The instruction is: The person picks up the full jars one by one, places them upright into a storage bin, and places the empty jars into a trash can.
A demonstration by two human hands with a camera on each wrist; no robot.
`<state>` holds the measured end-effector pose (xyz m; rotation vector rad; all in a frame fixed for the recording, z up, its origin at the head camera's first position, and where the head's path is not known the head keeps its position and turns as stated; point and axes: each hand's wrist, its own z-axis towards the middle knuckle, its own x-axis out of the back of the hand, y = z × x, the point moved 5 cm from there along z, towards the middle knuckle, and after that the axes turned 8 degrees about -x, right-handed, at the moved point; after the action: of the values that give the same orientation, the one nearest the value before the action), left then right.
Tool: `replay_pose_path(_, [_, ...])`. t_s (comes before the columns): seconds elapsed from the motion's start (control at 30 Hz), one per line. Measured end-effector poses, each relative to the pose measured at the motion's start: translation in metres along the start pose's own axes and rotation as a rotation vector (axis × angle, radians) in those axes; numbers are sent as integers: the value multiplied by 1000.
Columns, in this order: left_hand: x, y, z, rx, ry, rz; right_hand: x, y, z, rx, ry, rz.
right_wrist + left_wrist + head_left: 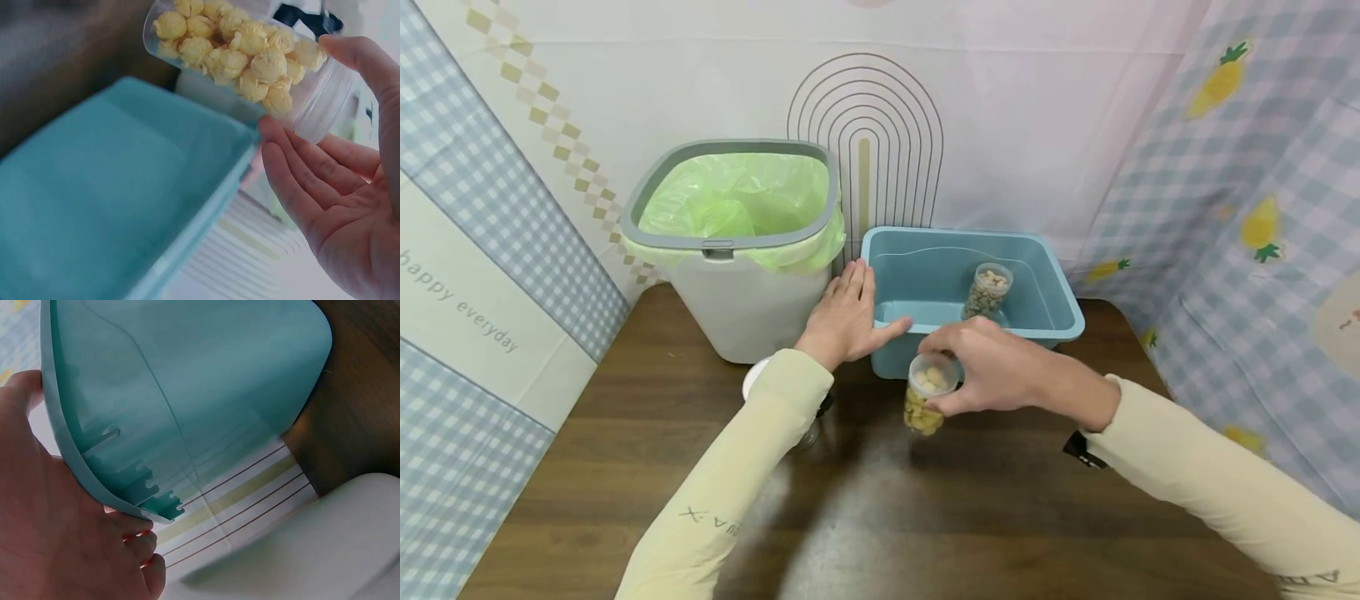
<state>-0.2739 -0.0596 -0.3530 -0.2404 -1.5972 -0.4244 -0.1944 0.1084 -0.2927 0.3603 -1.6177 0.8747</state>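
Observation:
My right hand [1000,367] grips a clear jar of popcorn [922,410] near its top, just in front of the blue bin [955,332]. The right wrist view shows my thumb on one side of the jar's rim and my fingers on the other, with yellowish popcorn [269,65] inside. My left hand [846,321] rests against the bin's left front corner, fingers straight and thumb over the front rim. Inside the bin stands another clear jar [987,292] with pale and greenish contents, perhaps nuts.
Left of the bin stands a white trash can [737,308] with a grey rim and green liner. Behind my left forearm are a white round thing [755,379] and part of a clear object [808,437], mostly hidden. A patterned cloth [1015,125] hangs behind the wooden table [880,517].

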Motion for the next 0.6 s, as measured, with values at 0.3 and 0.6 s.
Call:
replay_pose_path(0.3, [-1,0,1,-11,6,-4,58,9,-2,-49,53,-67])
replay_pose_path(0.6, [0,-1,1,-22,11,7,104,25,23,-136,72,-98])
